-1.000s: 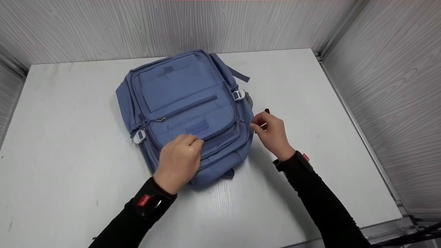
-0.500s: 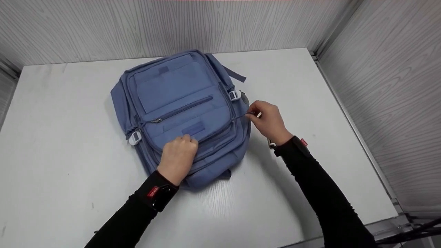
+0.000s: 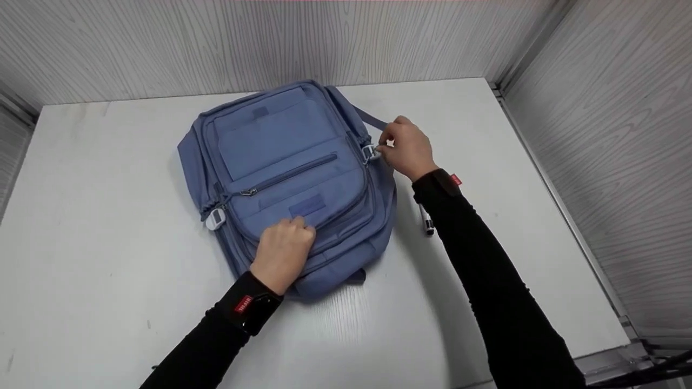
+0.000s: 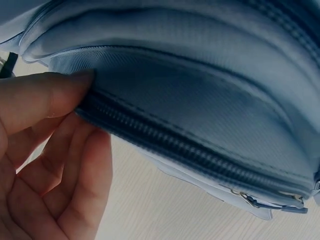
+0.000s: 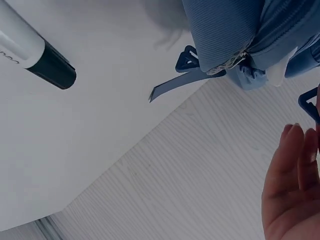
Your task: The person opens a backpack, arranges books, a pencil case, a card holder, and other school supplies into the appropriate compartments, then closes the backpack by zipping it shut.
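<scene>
A blue backpack (image 3: 281, 135) lies front side up on the white table, its top toward the back wall. My left hand (image 3: 284, 251) grips the zippered edge of its front pocket; in the left wrist view the thumb and fingers pinch the fabric beside the zipper teeth (image 4: 165, 137), and the pocket gapes behind them. At the backpack's right side, beside the white buckle (image 3: 371, 153), my right hand (image 3: 406, 147) pinches a zipper pull. In the right wrist view that blue looped pull (image 5: 307, 104) shows at the frame's edge by the fingers.
A white marker with a dark cap (image 5: 52, 65) lies on the table right of the backpack, partly under my right forearm in the head view. A second white buckle (image 3: 215, 218) sits on the left side. Grey wood-grain walls (image 3: 259, 43) enclose the table.
My right hand has moved up along the backpack's right side with the zipper pull, from the lower corner to the white buckle. The left hand stays on the pocket edge.
</scene>
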### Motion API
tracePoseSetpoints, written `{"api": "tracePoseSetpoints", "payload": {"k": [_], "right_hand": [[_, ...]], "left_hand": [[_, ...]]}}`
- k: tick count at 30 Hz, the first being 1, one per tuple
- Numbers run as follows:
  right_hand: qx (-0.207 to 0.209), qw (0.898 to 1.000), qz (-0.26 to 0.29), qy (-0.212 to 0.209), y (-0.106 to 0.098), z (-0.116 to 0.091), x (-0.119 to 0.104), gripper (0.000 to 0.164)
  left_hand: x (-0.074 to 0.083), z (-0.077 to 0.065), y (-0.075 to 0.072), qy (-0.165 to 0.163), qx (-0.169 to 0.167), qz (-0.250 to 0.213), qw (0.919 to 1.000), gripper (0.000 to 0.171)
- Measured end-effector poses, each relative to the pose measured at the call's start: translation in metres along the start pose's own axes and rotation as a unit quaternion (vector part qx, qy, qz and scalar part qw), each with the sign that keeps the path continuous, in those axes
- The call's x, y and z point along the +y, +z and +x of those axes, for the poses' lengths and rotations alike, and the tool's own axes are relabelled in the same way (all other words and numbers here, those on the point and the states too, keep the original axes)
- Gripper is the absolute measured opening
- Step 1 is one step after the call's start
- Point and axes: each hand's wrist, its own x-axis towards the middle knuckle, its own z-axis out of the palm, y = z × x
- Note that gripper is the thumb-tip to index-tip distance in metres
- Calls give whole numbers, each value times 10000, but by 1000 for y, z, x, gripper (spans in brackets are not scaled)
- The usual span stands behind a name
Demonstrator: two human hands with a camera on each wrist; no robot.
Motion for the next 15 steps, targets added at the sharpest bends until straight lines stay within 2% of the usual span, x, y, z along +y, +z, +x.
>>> {"api": "tracePoseSetpoints", "payload": {"k": [6,10,13,15], "right_hand": [[475,9969,-471,410,5,19,-13,17],[792,9937,-576,537,11,23,-19,16],[772,9950,-396,495,14,20,-19,17],[587,9969,-70,512,14,18,-17,19]], "left_hand": [[1,0,1,38,29,-37,10000,14],[1,-1,2,40,58,-94,9999,14],[-2,-1,-1,-17,-60,-190,9998,13],[-5,-2,-4,-104,-168,-354,9992,13]]}}
